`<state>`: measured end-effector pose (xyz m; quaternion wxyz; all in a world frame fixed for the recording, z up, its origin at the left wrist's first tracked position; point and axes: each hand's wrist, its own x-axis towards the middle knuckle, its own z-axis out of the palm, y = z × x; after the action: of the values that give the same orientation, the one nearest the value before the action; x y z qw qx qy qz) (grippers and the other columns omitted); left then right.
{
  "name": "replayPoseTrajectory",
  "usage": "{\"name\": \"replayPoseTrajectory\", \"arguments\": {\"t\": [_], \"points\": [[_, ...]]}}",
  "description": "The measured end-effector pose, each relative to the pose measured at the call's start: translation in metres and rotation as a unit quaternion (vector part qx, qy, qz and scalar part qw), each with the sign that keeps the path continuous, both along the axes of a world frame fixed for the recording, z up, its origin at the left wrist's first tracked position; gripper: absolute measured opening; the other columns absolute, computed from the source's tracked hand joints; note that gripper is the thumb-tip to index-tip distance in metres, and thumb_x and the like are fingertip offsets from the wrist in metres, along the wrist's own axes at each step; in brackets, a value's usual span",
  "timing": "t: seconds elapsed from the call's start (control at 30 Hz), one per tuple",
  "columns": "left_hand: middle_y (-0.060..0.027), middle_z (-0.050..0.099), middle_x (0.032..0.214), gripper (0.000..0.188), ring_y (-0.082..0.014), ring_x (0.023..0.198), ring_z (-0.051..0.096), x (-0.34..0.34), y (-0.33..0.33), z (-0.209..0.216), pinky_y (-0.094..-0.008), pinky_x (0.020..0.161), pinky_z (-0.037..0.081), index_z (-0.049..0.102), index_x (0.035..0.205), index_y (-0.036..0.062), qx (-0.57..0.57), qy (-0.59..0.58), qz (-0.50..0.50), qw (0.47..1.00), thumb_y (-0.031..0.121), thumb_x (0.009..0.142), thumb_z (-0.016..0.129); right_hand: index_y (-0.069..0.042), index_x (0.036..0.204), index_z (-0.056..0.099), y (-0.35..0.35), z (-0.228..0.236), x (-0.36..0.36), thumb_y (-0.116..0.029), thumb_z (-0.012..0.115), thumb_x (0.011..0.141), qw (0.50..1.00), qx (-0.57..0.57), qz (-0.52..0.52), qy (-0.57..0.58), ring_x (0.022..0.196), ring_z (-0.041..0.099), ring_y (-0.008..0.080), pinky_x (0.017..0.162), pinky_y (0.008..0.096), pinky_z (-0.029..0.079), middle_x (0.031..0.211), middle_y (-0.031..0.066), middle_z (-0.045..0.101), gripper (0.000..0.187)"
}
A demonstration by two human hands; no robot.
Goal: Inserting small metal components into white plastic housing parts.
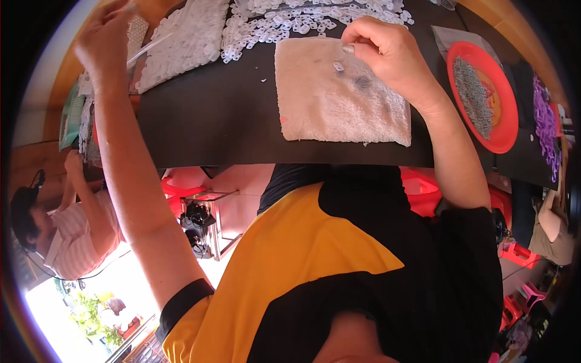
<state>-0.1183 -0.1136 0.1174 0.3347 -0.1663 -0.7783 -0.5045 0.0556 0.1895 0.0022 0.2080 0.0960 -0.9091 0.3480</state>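
Over the upper right of a beige cloth (315,109), my right hand (390,57) is closed in a pinch. A small greyish, shiny bit shows at its fingertips; I cannot make out what it is. On the cloth below lies one small white plastic piece (339,67) with a hole, beside dark stains. My left hand (103,45) is raised at the upper left, fingers drawn together at the picture's edge; what they hold, if anything, is hidden. Near its wrist, a thin white stick (148,49) lies against a stack of white plastic pieces (184,45).
Loose white pieces (278,27) lie heaped along the far side of the dark table (206,127). An orange-red basin (508,136) with small grey metal parts stands at right. Purple strips (544,127) lie beyond it. Another person (78,230) sits at left; another's arm (549,221) shows at right.
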Motion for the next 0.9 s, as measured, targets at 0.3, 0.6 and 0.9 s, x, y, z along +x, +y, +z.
{"name": "replayPoseTrajectory", "arguments": {"t": [0.3, 0.6, 0.9], "points": [[0.0001, 0.063, 0.084, 0.005, -0.0068, 0.075, 0.056, 0.092, 0.09, -0.085, -0.0223, 0.065, 0.045, 0.066, 0.085, 0.0005, -0.158, -0.085, -0.377, 0.909, 0.0, 0.08, 0.069, 0.0, 0.09, 0.062, 0.001, 0.006, -0.001, 0.001, 0.06, 0.084, 0.999, -0.026, -0.01, 0.035, 0.072, 0.062, 0.0124, 0.067, 0.0244, 0.048, 0.079, 0.005, 0.064, 0.006], [-0.0096, 0.054, 0.08, 0.009, -0.0298, 0.072, 0.058, 0.085, 0.128, -0.126, -0.0385, 0.065, 0.047, 0.06, 0.086, 0.0043, -0.383, 0.092, -0.4, 0.828, 0.004, 0.077, 0.063, -0.001, 0.087, 0.061, 0.004, -0.001, -0.003, 0.001, 0.062, 0.079, 0.997, 0.058, 0.002, 0.049, 0.072, 0.062, 0.0186, 0.066, 0.0288, 0.048, 0.08, 0.0065, 0.062, 0.008], [-0.0111, 0.06, 0.077, 0.007, -0.0276, 0.064, 0.06, 0.096, 0.096, -0.126, -0.0339, 0.06, 0.048, 0.062, 0.081, 0.0025, -0.234, -0.156, -0.396, 0.874, 0.004, 0.075, 0.066, -0.005, 0.082, 0.062, -0.001, -0.006, -0.007, -0.005, 0.067, 0.074, 0.983, 0.159, 0.011, 0.086, 0.084, 0.058, 0.0242, 0.074, 0.0363, 0.047, 0.08, 0.005, 0.058, 0.009]]}}
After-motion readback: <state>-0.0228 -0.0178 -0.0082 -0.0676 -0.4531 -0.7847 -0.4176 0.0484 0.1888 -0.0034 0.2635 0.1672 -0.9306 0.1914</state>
